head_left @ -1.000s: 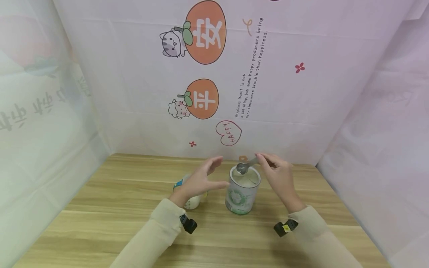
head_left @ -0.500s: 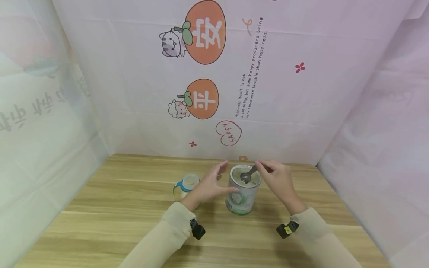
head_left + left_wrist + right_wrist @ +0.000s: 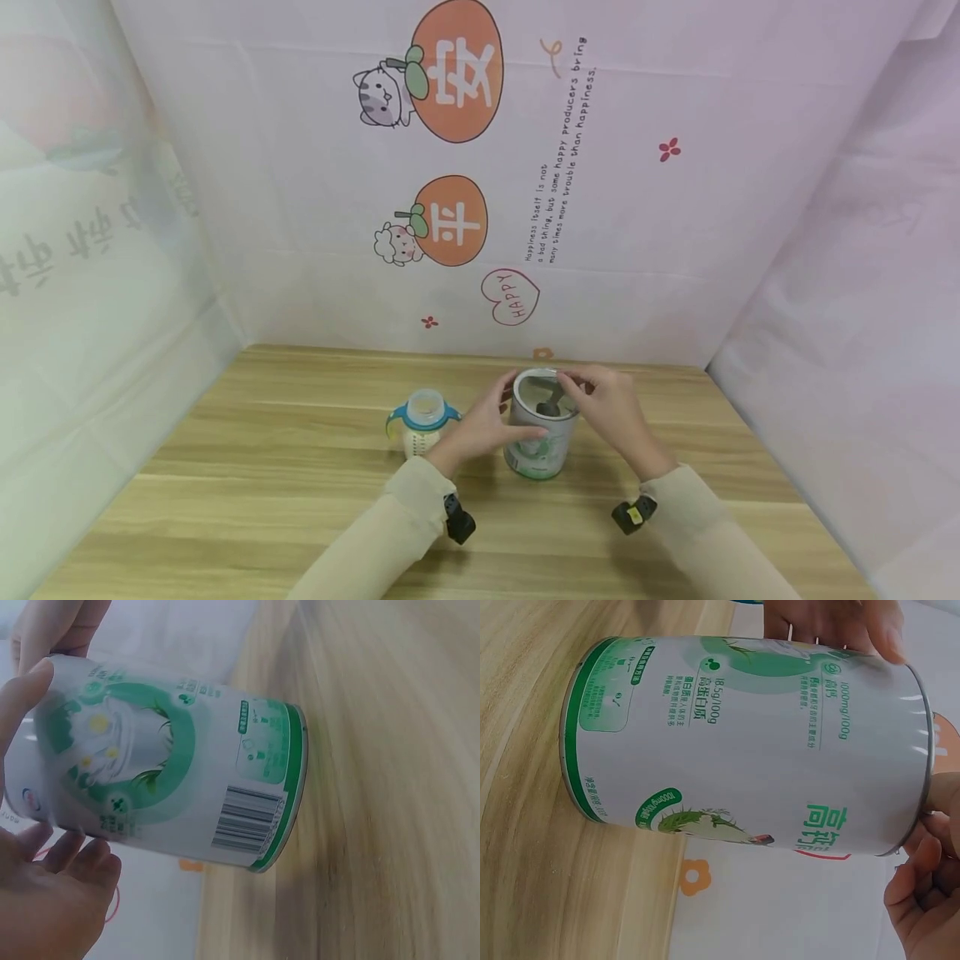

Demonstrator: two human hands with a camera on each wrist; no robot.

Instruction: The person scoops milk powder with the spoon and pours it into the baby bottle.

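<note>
An open milk powder can [image 3: 538,462], white with green print, stands upright on the table. My left hand [image 3: 480,427] grips its upper side, thumb across the front and fingers round the far side. At the can's mouth my right hand [image 3: 611,410] pinches the handle of a grey scoop [image 3: 550,408], whose bowl lies inside, below the rim. In the right wrist view the right hand [image 3: 930,889] has curled fingers at the rim, and the scoop is hidden. Left of the can, partly behind my left wrist, stands an uncapped baby bottle [image 3: 424,410] with blue handles and pale contents.
A wood-grain table [image 3: 285,492] carries everything. Printed white cloth [image 3: 615,208] hangs close behind the can and along both sides. Each wrist wears a small black camera, the left camera [image 3: 459,521] and the right camera [image 3: 632,515].
My left hand has moved right, from beside the bottle to the can, and now holds it. The right hand has lowered the scoop from above the rim into the can.
</note>
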